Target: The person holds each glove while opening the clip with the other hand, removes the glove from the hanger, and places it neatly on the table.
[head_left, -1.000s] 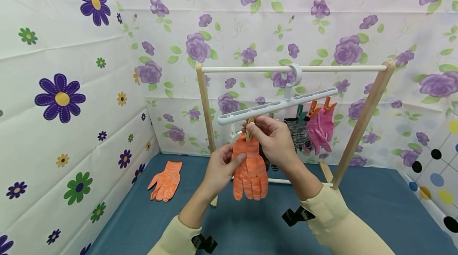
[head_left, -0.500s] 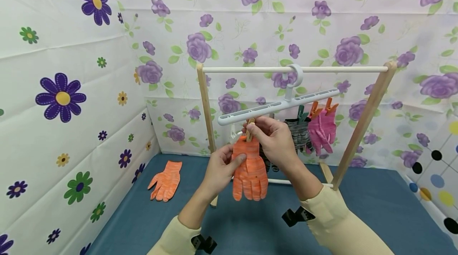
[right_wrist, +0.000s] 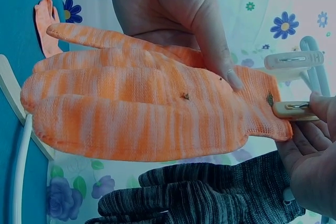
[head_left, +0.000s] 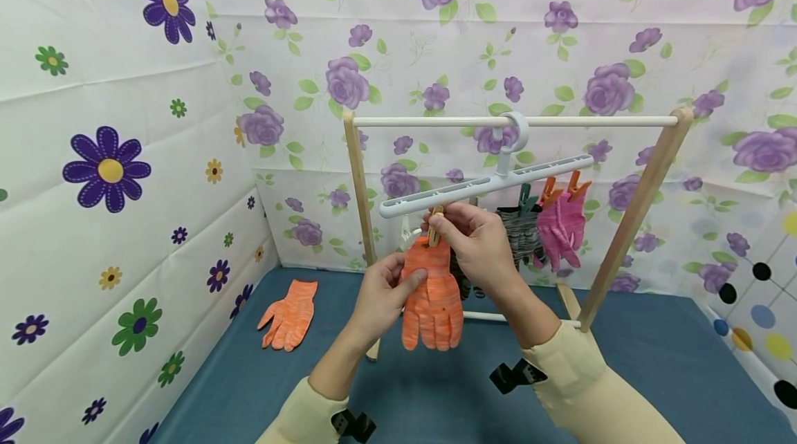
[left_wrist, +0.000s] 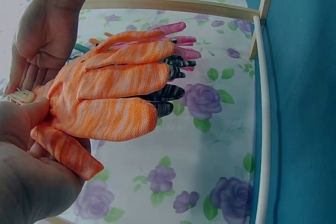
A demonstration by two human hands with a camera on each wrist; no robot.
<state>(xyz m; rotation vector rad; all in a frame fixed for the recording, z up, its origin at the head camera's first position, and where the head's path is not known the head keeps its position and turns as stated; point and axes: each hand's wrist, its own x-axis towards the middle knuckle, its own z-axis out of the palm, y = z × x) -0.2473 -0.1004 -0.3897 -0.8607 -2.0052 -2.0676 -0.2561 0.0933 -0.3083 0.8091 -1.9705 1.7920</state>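
Observation:
An orange striped knit glove (head_left: 432,306) hangs fingers down below the left arm of a pale grey hanger (head_left: 436,198). My left hand (head_left: 381,292) pinches it near the cuff, thumb on the front. With thumb and fingers, my right hand (head_left: 479,243) pinches a wooden clothespin (head_left: 435,229) at the cuff. In the right wrist view this clothespin (right_wrist: 291,109) sits on the cuff edge, beside a white clip (right_wrist: 294,60). Whether the clothespin is joined to the hanger is hidden. A second orange glove (head_left: 289,316) lies on the blue table at the left.
The hanger hooks over the white rail (head_left: 423,122) of a wooden-legged rack. On its right side hang a pink glove (head_left: 562,226) with orange clothespins and a black-grey glove (head_left: 521,231) with a green one. Another dark glove (right_wrist: 210,195) hangs behind the orange glove. Patterned cloth walls enclose the table.
The held glove's fingers have swung slightly left. Both hands keep their grips in nearly the same place, and the pink glove has swayed a little to the right.

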